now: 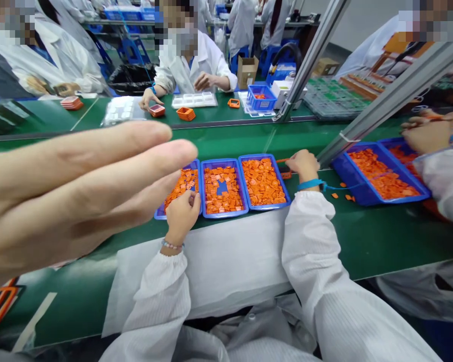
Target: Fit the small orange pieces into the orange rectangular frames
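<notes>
My left hand (183, 213), with a beaded bracelet, is closed over the right edge of the left blue bin (201, 193); whatever its curled fingers hold is too small to make out. Small orange pieces fill that bin, the middle blue bin (226, 216) and the right blue bin (266, 206). In the middle one, a patch of bare blue bottom shows. My right hand (304, 163), wearing a blue wrist strap, pinches an orange frame (286, 175) just beyond the right bin. A white sheet (237, 256) lies between my forearms.
Another person's large hand (79, 186) is close to the camera at left. More bins of orange pieces (381, 173) stand at right, beside a co-worker's hands (432, 130). A metal post (377, 115) slants across the right side. Across the bench, a person handles orange frames (157, 110).
</notes>
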The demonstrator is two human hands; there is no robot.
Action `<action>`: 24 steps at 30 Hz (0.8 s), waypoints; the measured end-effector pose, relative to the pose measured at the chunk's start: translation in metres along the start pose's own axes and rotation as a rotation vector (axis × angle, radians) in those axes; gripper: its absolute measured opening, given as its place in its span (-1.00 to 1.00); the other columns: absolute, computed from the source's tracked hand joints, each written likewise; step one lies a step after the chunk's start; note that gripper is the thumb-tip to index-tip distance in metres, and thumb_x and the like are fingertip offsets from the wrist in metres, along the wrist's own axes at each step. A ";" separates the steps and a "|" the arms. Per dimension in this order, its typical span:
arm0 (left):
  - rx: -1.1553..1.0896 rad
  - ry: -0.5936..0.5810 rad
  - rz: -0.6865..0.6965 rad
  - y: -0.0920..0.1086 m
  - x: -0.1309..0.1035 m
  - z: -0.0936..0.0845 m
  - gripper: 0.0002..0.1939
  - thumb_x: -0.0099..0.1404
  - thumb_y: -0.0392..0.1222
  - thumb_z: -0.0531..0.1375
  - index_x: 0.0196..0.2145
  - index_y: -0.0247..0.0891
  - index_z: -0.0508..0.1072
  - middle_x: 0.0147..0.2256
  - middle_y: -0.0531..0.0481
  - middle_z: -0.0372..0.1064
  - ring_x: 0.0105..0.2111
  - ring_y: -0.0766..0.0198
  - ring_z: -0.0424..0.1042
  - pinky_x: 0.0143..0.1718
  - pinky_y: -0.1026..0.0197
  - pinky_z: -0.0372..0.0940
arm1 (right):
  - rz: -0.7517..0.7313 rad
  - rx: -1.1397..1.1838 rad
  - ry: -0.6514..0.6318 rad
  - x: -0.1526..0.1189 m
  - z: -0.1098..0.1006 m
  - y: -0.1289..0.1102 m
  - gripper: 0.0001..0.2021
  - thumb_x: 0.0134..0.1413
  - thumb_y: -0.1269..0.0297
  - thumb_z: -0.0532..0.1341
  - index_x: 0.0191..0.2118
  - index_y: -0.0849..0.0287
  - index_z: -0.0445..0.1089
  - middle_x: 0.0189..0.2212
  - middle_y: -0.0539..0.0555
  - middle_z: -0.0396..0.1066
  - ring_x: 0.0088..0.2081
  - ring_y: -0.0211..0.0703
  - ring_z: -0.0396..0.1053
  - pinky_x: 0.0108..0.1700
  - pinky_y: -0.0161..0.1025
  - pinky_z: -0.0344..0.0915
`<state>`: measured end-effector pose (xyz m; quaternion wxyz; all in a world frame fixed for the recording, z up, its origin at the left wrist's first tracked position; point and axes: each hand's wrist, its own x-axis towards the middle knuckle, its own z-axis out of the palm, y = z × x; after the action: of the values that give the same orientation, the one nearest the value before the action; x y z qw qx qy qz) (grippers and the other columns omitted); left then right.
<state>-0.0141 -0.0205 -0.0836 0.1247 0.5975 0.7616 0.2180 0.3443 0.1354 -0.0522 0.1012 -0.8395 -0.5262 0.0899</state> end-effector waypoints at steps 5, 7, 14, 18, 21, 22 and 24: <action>-0.180 0.111 0.001 -0.005 0.002 0.006 -0.71 0.39 0.03 0.10 -0.32 -0.18 0.50 -0.47 0.01 0.51 -0.39 0.19 0.50 -0.34 0.22 0.17 | -0.202 0.381 0.223 -0.029 -0.038 -0.022 -0.67 0.04 0.37 0.26 -0.05 0.23 0.57 -0.22 0.23 0.58 -0.11 0.12 0.55 -0.01 0.01 0.46; -0.294 0.162 0.022 -0.007 0.003 0.010 -0.71 0.37 0.03 0.12 -0.34 -0.21 0.48 -0.46 -0.01 0.51 -0.40 0.20 0.50 -0.31 0.21 0.25 | -0.353 0.504 0.201 -0.049 -0.043 -0.040 -0.71 0.00 0.43 0.25 -0.12 0.26 0.58 -0.33 0.17 0.57 -0.23 0.02 0.55 -0.09 -0.08 0.46; -0.521 0.304 0.255 -0.003 -0.004 0.014 -0.57 0.38 0.03 0.17 0.09 -0.27 0.42 -0.14 -0.12 0.55 -0.43 0.33 0.44 -0.37 0.26 0.31 | -0.753 0.599 0.117 -0.138 -0.013 -0.115 -0.81 0.07 0.42 0.22 -0.23 0.22 0.58 -0.45 0.05 0.51 -0.37 -0.14 0.43 -0.23 -0.18 0.32; -0.499 0.210 0.381 0.001 -0.005 0.012 -0.49 0.28 -0.01 0.29 0.11 -0.27 0.41 -0.15 -0.08 0.54 -0.51 0.40 0.34 -0.41 0.28 0.29 | -0.936 0.628 -0.083 -0.179 0.014 -0.138 -0.79 0.17 0.39 0.21 -0.15 0.21 0.58 -0.36 0.05 0.55 -0.32 -0.18 0.44 -0.21 -0.24 0.29; -0.558 0.192 0.422 0.001 -0.002 0.013 -0.69 0.27 -0.04 0.30 -0.12 -0.28 0.48 -0.27 -0.02 0.48 -0.43 0.33 0.40 -0.41 0.30 0.30 | -0.978 0.694 -0.127 -0.197 0.022 -0.144 -0.85 0.17 0.36 0.29 -0.17 0.22 0.58 -0.27 0.07 0.57 -0.24 -0.18 0.46 -0.12 -0.24 0.32; -0.584 0.205 0.423 0.001 -0.001 0.014 -0.73 0.27 -0.04 0.29 -0.17 -0.28 0.48 -0.28 -0.03 0.47 -0.37 0.30 0.43 -0.38 0.30 0.32 | -0.984 0.729 -0.164 -0.200 0.023 -0.144 -0.87 0.16 0.36 0.32 -0.18 0.22 0.59 -0.24 0.07 0.58 -0.22 -0.18 0.48 -0.09 -0.24 0.32; -0.643 0.225 0.413 -0.002 0.001 0.016 -0.74 0.29 -0.04 0.28 -0.18 -0.28 0.50 -0.23 -0.08 0.48 -0.23 0.21 0.49 -0.26 0.25 0.39 | -1.004 0.808 -0.288 -0.199 0.020 -0.145 -0.87 0.15 0.34 0.36 -0.17 0.20 0.59 -0.19 0.06 0.61 -0.16 -0.19 0.51 -0.04 -0.26 0.34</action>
<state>-0.0084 -0.0168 -0.0986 0.1748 0.6410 0.5273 0.5296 0.1285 0.0188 -0.0241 0.3666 -0.3678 -0.7868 0.3336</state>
